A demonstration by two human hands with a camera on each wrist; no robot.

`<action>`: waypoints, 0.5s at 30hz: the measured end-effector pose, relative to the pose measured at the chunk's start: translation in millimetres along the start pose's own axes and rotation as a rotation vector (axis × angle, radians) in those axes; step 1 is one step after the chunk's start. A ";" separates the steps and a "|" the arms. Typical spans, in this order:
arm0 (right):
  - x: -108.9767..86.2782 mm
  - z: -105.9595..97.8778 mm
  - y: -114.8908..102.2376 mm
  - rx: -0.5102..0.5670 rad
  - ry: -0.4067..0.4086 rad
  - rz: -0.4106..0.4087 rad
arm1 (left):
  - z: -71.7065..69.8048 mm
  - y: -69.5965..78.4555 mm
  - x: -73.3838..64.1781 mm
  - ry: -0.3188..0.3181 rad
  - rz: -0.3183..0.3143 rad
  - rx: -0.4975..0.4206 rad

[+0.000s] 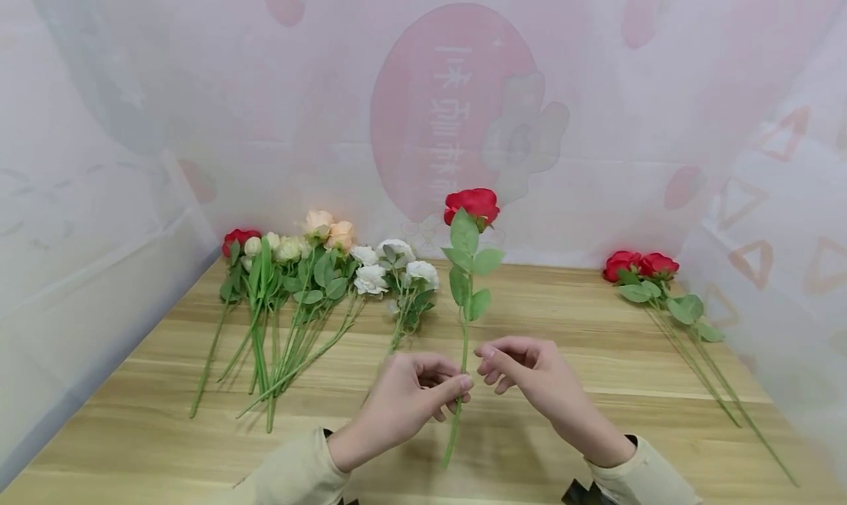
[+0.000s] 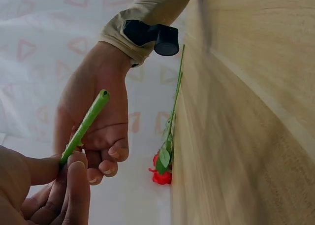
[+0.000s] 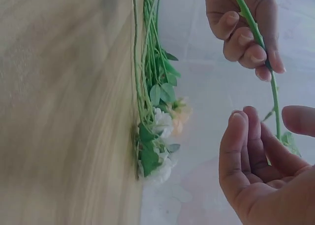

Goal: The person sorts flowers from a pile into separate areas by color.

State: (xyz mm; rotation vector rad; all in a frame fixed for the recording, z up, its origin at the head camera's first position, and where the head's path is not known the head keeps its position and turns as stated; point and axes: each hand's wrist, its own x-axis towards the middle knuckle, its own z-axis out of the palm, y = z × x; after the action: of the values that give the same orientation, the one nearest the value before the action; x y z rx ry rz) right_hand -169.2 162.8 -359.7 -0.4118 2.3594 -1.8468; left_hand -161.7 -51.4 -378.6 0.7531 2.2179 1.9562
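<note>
An artificial red rose (image 1: 472, 205) stands upright in front of me, its leafy green stem (image 1: 465, 337) pointing down toward the table. My left hand (image 1: 409, 393) pinches that stem low down between thumb and fingers; the cut stem end (image 2: 96, 107) shows in the left wrist view. Just right of the stem is my right hand (image 1: 539, 376), its fingers loosely bent and nothing held. The right wrist view shows a gap between the right thumb (image 3: 299, 120) and fingertips, with the stem passing behind.
On the wooden table (image 1: 317, 446), a row of flowers lies at left: a red rose (image 1: 240, 240), peach roses (image 1: 319, 223) and white flowers (image 1: 372, 278). Two red roses (image 1: 640, 265) lie at right. Printed cloth walls (image 1: 595, 159) enclose the back and sides.
</note>
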 end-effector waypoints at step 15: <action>-3.0 5.8 3.0 -0.017 0.011 -0.033 | 9.7 -5.0 -6.1 -0.078 0.036 0.048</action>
State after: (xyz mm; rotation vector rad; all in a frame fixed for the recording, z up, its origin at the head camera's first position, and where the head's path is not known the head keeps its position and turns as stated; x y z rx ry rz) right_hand -165.3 158.9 -364.3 -0.4462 2.3912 -1.8493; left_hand -154.1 -45.4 -386.6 0.8660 2.2288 1.8613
